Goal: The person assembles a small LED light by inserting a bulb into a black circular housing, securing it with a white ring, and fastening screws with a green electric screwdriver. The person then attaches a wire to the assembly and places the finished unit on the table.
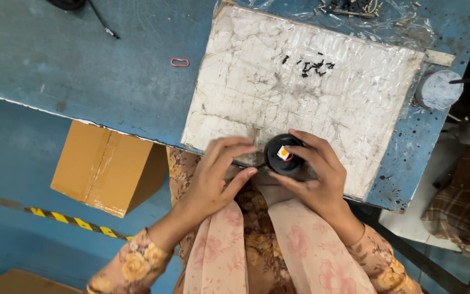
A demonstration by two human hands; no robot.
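Head view, looking straight down: 2 hands meet at the near edge of a blue-painted surface (82, 81). The right hand (319, 174) is closed around a round black part (284, 155), its fingers curled over the far rim and its thumb under the near side; the part sits at the near edge of a worn white board (311, 81) wrapped in clear film, and shows a small white-and-orange insert (283, 153) in its centre. The left hand (218, 169) is bent with its fingertips pressed against the left side of the same black part, pinching at its rim; whether it holds a small piece of its own cannot be told. A cluster of small black screws (314, 66) lies loose on the far half of the board, well apart from the hands. A red rubber band (179, 62) lies on the bare surface to the left, a grey round tin (437, 90) stands at the right edge, and a brown cardboard box (104, 169) sits on the floor below. Risk, as a judgement: the part overhangs the board's near edge, so a slackened grip could drop it into the lap or onto the floor, and a careless sweep of a sleeve could scatter the loose screws.
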